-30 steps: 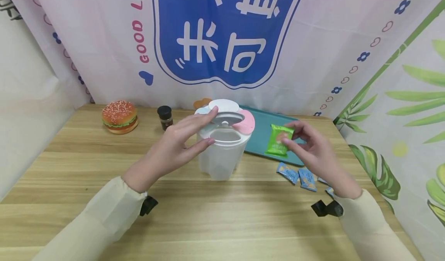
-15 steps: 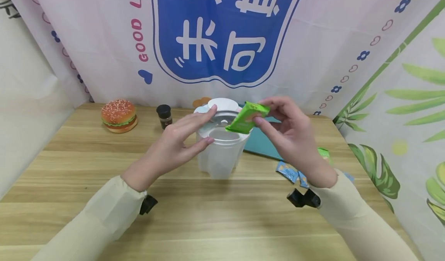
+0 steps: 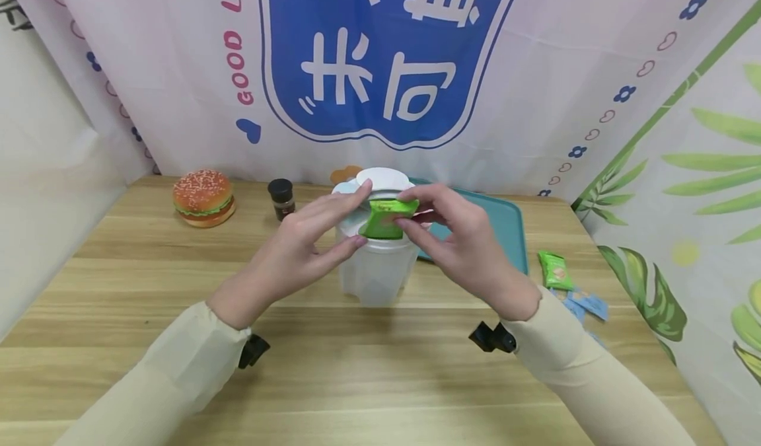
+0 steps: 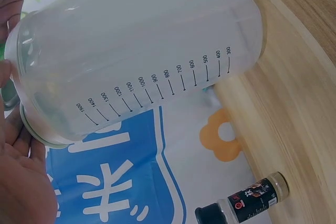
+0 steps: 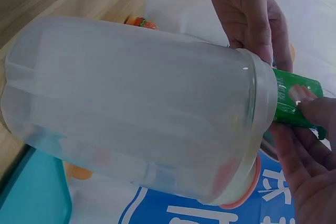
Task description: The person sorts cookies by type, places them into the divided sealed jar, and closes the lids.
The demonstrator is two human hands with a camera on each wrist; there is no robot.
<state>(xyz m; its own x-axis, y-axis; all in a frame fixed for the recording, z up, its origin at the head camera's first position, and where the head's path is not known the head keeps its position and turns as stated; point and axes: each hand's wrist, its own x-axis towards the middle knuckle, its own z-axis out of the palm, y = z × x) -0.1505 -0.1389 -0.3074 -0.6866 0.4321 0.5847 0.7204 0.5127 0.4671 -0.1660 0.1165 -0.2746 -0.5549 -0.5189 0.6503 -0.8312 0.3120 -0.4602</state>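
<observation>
A translucent dispenser jar [image 3: 377, 271] stands upright on the table, with a scale of numbers on its side in the left wrist view. Its top has several lid flaps; the white one [image 3: 382, 178] shows at the back. My left hand [image 3: 306, 241] touches the top with straight fingers, fingertip at the raised grey flap and thumb at the front rim. Between finger and thumb, my right hand [image 3: 458, 234] pinches a green snack packet [image 3: 385, 221] at the jar's front opening. The packet's lower end is at the rim in the right wrist view [image 5: 294, 95]; how deep it reaches is unclear.
A teal tray [image 3: 499, 215] lies behind the right hand. Another green packet [image 3: 555, 269] and several blue packets [image 3: 590, 303] lie at the right, partly behind the forearm. A toy burger [image 3: 204, 198] and a black-capped spice bottle [image 3: 282, 198] stand at the back left.
My right hand has carried the green packet left from over the tray to the jar's opening. The left hand has stayed at the jar's top.
</observation>
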